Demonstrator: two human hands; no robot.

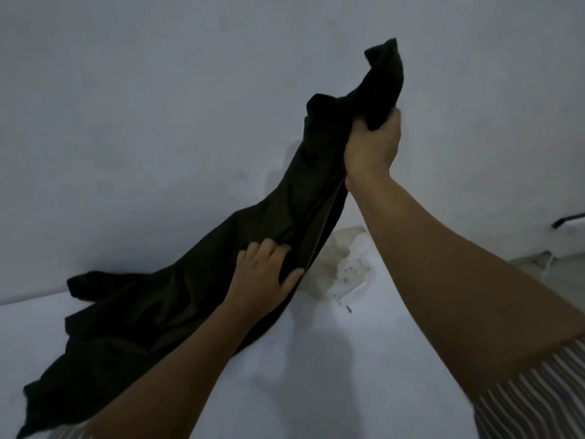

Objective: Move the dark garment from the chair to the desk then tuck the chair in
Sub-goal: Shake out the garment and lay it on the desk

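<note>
The dark garment [196, 289] stretches from upper right down to lower left, its lower part lying on the white desk [332, 375]. My right hand [373, 144] is raised against the wall, fist closed on the garment's top end. My left hand [262, 280] pinches the cloth at its middle, just above the desk. The chair is out of view.
A crumpled white plastic bag [345, 267] lies on the desk by the wall, just behind the garment. The pale wall [158, 122] runs along the desk's far edge. A dark handle-like object [566, 220] shows at the far right.
</note>
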